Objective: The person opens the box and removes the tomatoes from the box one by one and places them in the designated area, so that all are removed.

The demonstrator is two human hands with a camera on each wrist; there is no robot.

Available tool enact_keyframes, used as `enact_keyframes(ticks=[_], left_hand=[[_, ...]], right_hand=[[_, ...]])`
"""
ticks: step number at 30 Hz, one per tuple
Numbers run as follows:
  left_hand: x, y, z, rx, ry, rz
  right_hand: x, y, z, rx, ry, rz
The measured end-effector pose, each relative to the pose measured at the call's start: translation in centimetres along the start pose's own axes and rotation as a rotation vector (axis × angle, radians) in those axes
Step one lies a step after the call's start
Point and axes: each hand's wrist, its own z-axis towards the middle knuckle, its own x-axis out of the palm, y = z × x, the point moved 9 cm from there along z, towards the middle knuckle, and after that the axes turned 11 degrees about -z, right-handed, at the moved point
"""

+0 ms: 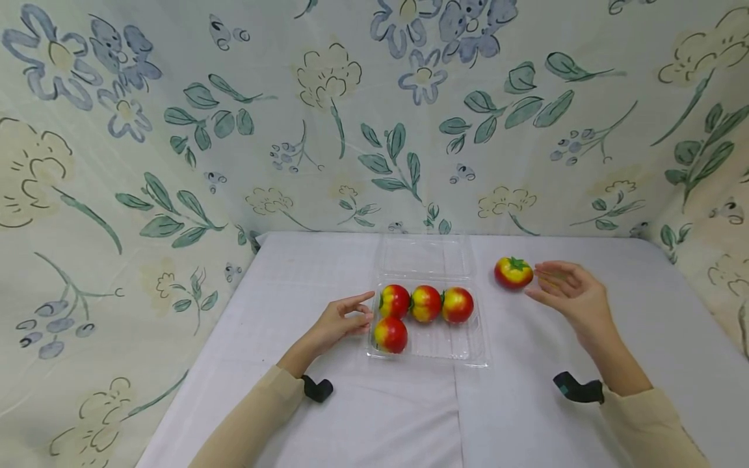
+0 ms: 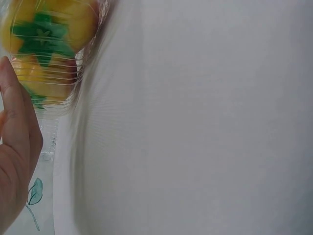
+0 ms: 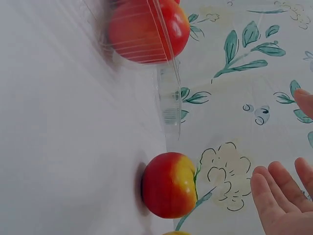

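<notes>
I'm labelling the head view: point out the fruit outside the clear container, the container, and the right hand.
Loose fruit [image 1: 513, 276]: head view, its red-and-yellow side.
Clear container [image 1: 435, 346]: head view, bare base.
Right hand [image 1: 578, 301]: head view, middle of the hand.

The lone fruit [image 1: 512, 278] is showing red and yellow under a green top [image 1: 517, 263]. The boxed fruits [image 1: 426, 304] are showing red and yellow. The curtain [image 1: 257, 162] is showing blue flowers [image 1: 422, 77], pale yellow flowers [image 1: 329, 76] and green leaves [image 1: 396, 140]. The tablecloth [image 1: 292, 279] is looking white, the sleeves [image 1: 251, 416] tan.
</notes>
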Motion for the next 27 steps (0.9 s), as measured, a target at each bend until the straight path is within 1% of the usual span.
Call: enact_keyframes(ticks=[4,7,9,10,13,17,21,27], left_hand=[[0.0,0.0,0.0,0.000,0.003,0.007],[0.0,0.0,-0.1,0.003,0.002,0.009],[0.0,0.0,-0.1,0.006,0.001,0.010],[0.0,0.0,-0.1,0.009,0.001,0.012],[0.0,0.0,-0.1,0.010,0.000,0.018],[-0.1,0.2,0.0,0.010,-0.004,0.022],[-0.1,0.3,0.0,0.010,-0.007,0.012],[-0.1,0.2,0.0,0.014,-0.010,0.017]], right_hand=[[1.1,0.9,-0.6,-0.070,0.037,0.068],[2.0,1.6,-1.0,-0.109,0.075,0.135],[2.6,2.1,-1.2,-0.127,0.098,0.152],[2.9,2.3,-1.4,-0.131,0.108,0.150],[3.8,2.8,-1.7,-0.146,0.125,0.085],[4.9,3.3,-2.1,-0.144,0.153,0.032],[5.8,3.7,-2.4,-0.140,0.193,0.054],[7.1,3.8,-2.7,-0.114,0.236,0.052]])
